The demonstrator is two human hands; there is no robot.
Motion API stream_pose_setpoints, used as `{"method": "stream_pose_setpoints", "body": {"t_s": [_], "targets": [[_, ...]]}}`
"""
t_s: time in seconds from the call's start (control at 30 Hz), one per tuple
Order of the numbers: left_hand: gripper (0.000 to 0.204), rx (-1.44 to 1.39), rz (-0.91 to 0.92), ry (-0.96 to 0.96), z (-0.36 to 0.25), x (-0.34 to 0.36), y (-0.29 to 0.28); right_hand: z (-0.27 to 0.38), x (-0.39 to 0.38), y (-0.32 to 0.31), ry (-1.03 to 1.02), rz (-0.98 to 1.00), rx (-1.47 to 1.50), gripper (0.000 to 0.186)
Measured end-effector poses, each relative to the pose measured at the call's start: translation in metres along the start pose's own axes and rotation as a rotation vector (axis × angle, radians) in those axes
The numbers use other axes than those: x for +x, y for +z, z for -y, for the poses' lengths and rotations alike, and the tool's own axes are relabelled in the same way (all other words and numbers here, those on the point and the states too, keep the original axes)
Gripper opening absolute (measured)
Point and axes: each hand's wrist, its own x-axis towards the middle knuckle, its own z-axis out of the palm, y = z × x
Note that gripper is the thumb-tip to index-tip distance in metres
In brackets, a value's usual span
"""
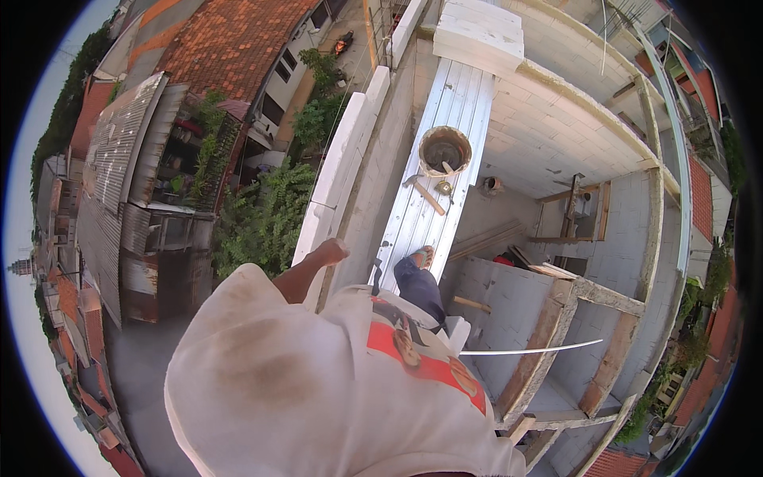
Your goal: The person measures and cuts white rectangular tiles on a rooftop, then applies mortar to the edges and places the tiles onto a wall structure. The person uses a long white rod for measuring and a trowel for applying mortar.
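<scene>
My left hand is at the low wall of white blocks, beside its end nearest me. Its fingers are not clear enough to show whether they are open or closed. My right hand is out of sight. A long thin white strip sticks out to the right from beside my shirt; what holds it is hidden. Ahead of my bare foot, a hammer lies on a ribbed metal plank. Just beyond stands a round bucket with grey mortar inside, and a small brass-coloured object sits beside it.
The narrow metal plank runs high along the wall, with white blocks stacked at its far end. To the right is a drop into unfinished rooms with block walls and concrete beams. Trees and roofs lie below on the left.
</scene>
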Motion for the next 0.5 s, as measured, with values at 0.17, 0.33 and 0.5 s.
{"method": "stream_pose_setpoints", "body": {"t_s": [0.17, 0.33, 0.5], "targets": [[0.031, -0.703, -0.447, -0.044, -0.071, 0.036, -0.066, 0.065, 0.04, -0.047, -0.033, -0.028, -0.152, 0.09], [0.047, -0.702, -0.573, 0.232, -0.191, 0.064, -0.165, 0.164, 0.036, -0.134, -0.361, -0.057, -0.313, 0.087], [0.085, -0.381, -0.531, 0.482, -0.276, 0.099, -0.211, 0.282, 0.023, -0.216, -0.705, -0.182, -0.511, 0.096]]}}
